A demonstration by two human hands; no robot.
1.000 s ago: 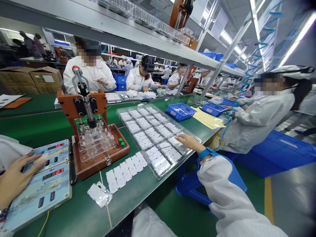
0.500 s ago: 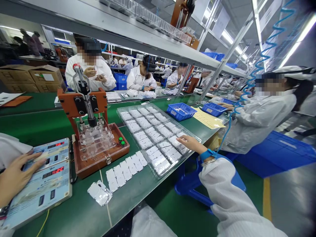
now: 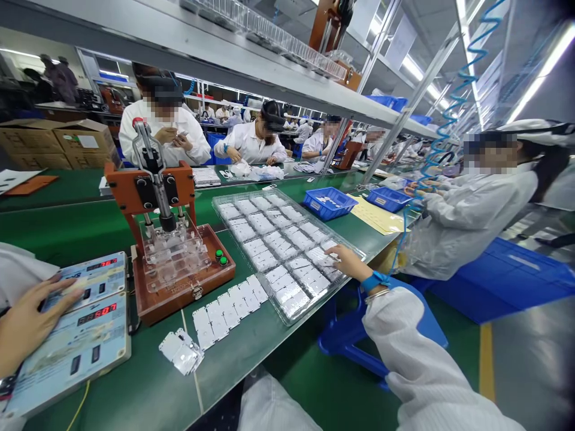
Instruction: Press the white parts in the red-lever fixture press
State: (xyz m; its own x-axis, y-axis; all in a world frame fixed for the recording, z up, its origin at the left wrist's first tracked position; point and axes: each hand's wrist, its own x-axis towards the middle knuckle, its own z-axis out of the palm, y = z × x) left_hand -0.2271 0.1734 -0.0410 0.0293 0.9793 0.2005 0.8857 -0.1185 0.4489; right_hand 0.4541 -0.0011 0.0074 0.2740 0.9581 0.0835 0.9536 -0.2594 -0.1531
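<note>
My left hand [image 3: 33, 320] lies open, fingers stretched over a light-blue control box [image 3: 58, 353] with red digit displays. Over the near right compartments of a clear plastic tray [image 3: 287, 318], my right hand [image 3: 350, 261] has its fingers curled together on a thin white plate, partly hidden under them. White plates [image 3: 287, 290] fill the tray's compartments. Left of the tray, a row of white plates [image 3: 229, 308] lies on the green bench, and a small overlapping pile of plates [image 3: 182, 352] sits nearer me. An orange toggle press [image 3: 168, 239] with a clear fixture stands behind.
Blue bins [image 3: 330, 202] and a yellow sheet [image 3: 380, 215] lie beyond the tray. A metal shelf [image 3: 251, 54] crosses overhead. Co-workers sit across the bench, and another person [image 3: 480, 209] sits at right. A coiled blue cord [image 3: 442, 131] hangs there, above a blue stool [image 3: 354, 353].
My right hand has shifted slightly right within the tray, its fingers more curled. My left hand stays put. The lower display's digits changed. A co-worker across the bench has raised one hand.
</note>
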